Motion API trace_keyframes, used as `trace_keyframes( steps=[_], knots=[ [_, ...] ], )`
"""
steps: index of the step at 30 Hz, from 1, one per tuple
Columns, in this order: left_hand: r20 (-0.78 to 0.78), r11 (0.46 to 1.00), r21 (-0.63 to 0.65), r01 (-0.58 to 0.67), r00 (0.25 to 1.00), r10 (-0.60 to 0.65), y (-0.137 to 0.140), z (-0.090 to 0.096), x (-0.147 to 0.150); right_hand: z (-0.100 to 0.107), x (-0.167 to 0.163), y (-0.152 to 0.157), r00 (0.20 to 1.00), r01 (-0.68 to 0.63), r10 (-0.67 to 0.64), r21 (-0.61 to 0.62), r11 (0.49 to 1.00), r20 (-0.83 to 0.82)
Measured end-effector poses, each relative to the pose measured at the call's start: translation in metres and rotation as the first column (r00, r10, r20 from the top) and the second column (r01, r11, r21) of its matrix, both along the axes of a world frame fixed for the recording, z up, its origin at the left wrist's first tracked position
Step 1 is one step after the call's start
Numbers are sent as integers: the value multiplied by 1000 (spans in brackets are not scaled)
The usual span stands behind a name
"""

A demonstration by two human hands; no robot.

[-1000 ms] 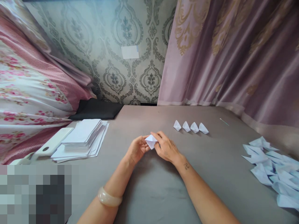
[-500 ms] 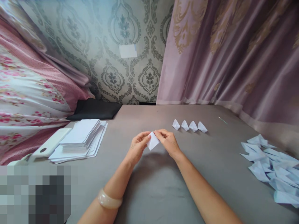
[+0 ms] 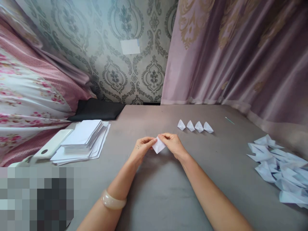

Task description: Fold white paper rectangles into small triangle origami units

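A small white folded paper point(image 3: 159, 146), diamond-shaped with a point facing down, is held above the table between both hands. My left hand point(image 3: 143, 147) pinches its left upper edge, thumb on the near face. My right hand point(image 3: 172, 144) grips the right upper edge the same way, the thumbs almost meeting at the top. Fingers behind the paper are partly hidden. Beyond my right hand stands a row of several small folded paper pieces point(image 3: 190, 126). A pale bangle point(image 3: 113, 201) circles my left forearm.
A stack of white paper sheets point(image 3: 80, 138) lies at left, beside a white board with a hole point(image 3: 54, 144). Several folded paper boats point(image 3: 281, 170) are heaped at right. A cotton swab point(image 3: 229, 120) and a black folded cloth or case point(image 3: 96, 110) lie farther back on the grey table point(image 3: 166, 199).
The thumbs have come closer together at the top of the folded paper, and its shape has turned slightly. The camera view has shifted a little; the other things rest in place.
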State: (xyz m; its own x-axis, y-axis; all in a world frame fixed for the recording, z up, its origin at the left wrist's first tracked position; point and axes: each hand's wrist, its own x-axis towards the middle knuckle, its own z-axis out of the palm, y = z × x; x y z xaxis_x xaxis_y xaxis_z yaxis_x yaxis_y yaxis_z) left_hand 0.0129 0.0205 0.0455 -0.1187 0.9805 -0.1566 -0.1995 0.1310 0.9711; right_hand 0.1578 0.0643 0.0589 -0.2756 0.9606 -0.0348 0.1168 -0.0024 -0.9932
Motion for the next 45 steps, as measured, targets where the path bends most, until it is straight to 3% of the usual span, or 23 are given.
trace_keyframes(
  steps=[3, 9, 13, 21, 29, 33, 35, 37, 40, 45],
  knots=[
    [6, 998, -54, -28, 1000, 28, 2, -5, -2, -5, 0, -1, 998, -65, 65, -100, 993, -5],
    [-1, 985, -141, 99, 995, -101, 2, -12, -8, -17, 5, 2, 994, -96, 103, -217, 972, 23],
    [-186, 994, -110, 27, 981, -47, 2, -13, -7, -20, 10, 5, 980, -119, 150, -223, 967, 128],
    [-501, 997, 38, -62, 862, 73, 2, -16, -4, -25, 13, 5, 887, -85, 57, 40, 996, 458],
    [-688, 985, 173, -2, 716, 122, 5, -31, 0, -30, 13, 4, 770, -68, -89, 221, 973, 631],
    [-828, 973, 195, 124, 553, 96, 1, -31, -1, -33, 14, 4, 762, -136, -79, 279, 951, 643],
    [-891, 943, 225, 244, 444, 97, 1, -30, -2, -32, 12, 3, 766, -186, -69, 323, 928, 639],
    [-918, 896, 247, 369, 386, 94, 2, -30, -3, -30, 9, 2, 772, -244, -50, 367, 898, 634],
    [-939, 851, 221, 476, 339, 55, 6, -32, -5, -27, 8, -1, 767, -316, -23, 409, 856, 641],
    [-941, 840, 205, 503, 337, 28, 5, -27, -10, -27, 18, -5, 742, -425, 18, 450, 785, 670]
  ],
)
